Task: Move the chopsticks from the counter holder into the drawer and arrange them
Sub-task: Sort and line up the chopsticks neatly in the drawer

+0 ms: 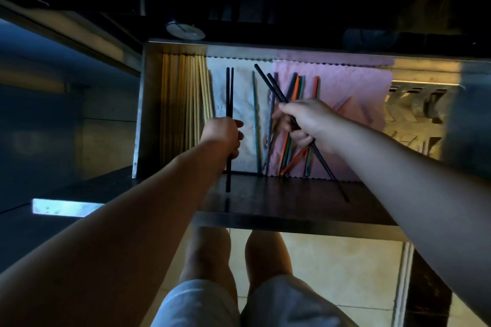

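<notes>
An open metal drawer (148, 103) is lined with a white cloth (243, 87) and a pink cloth (353, 82). Several pale wooden chopsticks (183, 98) lie side by side along its left wall. My left hand (224, 133) is shut on a pair of black chopsticks (229, 87), held straight above the white cloth. My right hand (305, 122) grips another black pair (268, 82), slanted up to the left. Loose orange, teal and dark chopsticks (297, 87) lie crossed under and beside my right hand.
The drawer's dark front edge (287, 202) runs below both hands. A round metal lid (186, 30) sits on the dark counter behind the drawer. At the right end lie folded metal pieces (414, 103). My legs and a tiled floor (345, 268) show below.
</notes>
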Motion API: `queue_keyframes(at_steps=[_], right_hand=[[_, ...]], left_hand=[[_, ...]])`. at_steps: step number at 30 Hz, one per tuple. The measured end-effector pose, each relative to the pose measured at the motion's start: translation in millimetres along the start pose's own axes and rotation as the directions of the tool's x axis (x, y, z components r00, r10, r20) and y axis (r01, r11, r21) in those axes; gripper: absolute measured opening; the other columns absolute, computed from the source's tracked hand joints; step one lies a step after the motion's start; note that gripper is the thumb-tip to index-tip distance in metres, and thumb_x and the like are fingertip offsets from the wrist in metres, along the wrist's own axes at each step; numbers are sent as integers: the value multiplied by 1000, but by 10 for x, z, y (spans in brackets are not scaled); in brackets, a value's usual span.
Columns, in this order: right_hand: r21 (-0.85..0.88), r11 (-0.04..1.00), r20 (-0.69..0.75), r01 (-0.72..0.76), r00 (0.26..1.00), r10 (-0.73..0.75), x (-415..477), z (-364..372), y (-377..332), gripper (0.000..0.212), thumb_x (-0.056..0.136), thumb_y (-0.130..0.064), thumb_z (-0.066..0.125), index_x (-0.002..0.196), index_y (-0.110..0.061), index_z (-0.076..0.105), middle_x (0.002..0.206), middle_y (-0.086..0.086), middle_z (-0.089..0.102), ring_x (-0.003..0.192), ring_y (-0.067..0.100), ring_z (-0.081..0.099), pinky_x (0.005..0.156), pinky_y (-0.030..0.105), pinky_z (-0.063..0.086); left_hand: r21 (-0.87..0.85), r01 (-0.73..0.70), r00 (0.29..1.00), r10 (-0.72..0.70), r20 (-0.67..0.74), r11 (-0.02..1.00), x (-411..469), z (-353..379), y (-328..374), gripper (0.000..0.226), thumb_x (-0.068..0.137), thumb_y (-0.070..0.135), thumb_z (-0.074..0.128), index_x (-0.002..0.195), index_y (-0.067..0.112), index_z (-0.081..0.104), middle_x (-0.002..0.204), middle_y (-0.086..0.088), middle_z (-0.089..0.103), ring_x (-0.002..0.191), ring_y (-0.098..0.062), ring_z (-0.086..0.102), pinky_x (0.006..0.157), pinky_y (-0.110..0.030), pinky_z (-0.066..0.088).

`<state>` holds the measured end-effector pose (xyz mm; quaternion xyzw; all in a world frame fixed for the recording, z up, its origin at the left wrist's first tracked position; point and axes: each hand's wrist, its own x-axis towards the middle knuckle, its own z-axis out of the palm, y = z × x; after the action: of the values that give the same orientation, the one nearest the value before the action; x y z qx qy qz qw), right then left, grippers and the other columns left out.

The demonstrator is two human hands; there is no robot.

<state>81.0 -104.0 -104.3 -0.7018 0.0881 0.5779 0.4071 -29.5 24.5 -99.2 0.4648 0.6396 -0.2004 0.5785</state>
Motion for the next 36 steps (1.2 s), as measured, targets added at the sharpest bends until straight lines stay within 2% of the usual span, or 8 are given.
queue_keyframes(at_steps=[3, 9, 13, 18, 23, 27, 32, 36], right_hand=[[-2, 1000, -79, -24, 997, 24, 112, 263, -25, 16, 91, -18, 50, 88, -10, 63, 59, 3, 49, 32, 9, 33, 36, 14, 21], [-17, 999, -161, -31, 987, 28, 358, 661, -53, 11, 89, -9, 56, 88, -6, 66, 60, 5, 62, 35, 11, 50, 37, 17, 39], [-3, 999, -225, -45, 973, 43, 571, 851, -71, 11, 88, -4, 58, 88, -6, 69, 73, 12, 67, 52, 19, 63, 46, 25, 50], [-148, 986, -364, -71, 931, 12, 766, 996, -53, 24, 83, -11, 68, 107, -15, 68, 97, 10, 66, 89, 31, 67, 82, 44, 58], [-198, 977, -377, -83, 926, 2, 836, 1135, -11, 40, 87, -14, 67, 126, -14, 58, 123, 10, 61, 108, 26, 61, 90, 33, 52], [-331, 940, -462, -80, 882, -88, 817, 1174, 1, 33, 85, -15, 69, 118, -16, 65, 120, 6, 66, 103, 18, 63, 76, 22, 45], [-425, 903, -477, -62, 864, -165, 788, 1201, 5, 28, 86, -14, 67, 114, -16, 68, 119, 3, 68, 107, 16, 63, 76, 15, 39], [-465, 884, -455, -43, 868, -197, 766, 1186, 11, 18, 85, -17, 65, 101, -16, 74, 108, 2, 73, 98, 15, 66, 77, 14, 41]], left_hand=[[-147, 56, 998, -60, -22, 988, 83, -123, 7, 32, 99, 7, 33, 108, 8, 63, 69, -7, 60, 53, -15, 52, 44, -23, 42], [-199, 90, 996, -84, 36, 976, 303, -195, 12, 28, 103, 10, 32, 105, 14, 59, 86, -10, 68, 74, -20, 68, 65, -35, 58], [-61, 14, 999, -11, 44, 998, 468, -287, -32, 18, 101, 13, 43, 97, 19, 60, 89, -4, 72, 81, -17, 70, 79, -40, 58], [269, -100, 992, 118, -52, 958, 692, -395, -68, 3, 89, 13, 67, 87, 14, 67, 89, -8, 73, 81, -22, 72, 73, -36, 61], [392, -128, 982, 171, -77, 911, 784, -482, -104, 13, 86, 21, 73, 87, 10, 65, 84, -8, 69, 74, -20, 69, 62, -31, 60], [454, -150, 979, 197, -57, 878, 798, -468, -112, 17, 86, 22, 74, 89, 8, 66, 86, -10, 69, 76, -24, 71, 69, -38, 62], [538, -197, 974, 226, 14, 819, 798, -436, -118, 16, 87, 20, 72, 79, 11, 62, 83, -10, 71, 76, -23, 71, 70, -38, 62], [659, -207, 968, 251, 28, 723, 735, -496, -134, 9, 90, 19, 66, 88, 10, 66, 88, -9, 71, 79, -25, 71, 71, -38, 60]])
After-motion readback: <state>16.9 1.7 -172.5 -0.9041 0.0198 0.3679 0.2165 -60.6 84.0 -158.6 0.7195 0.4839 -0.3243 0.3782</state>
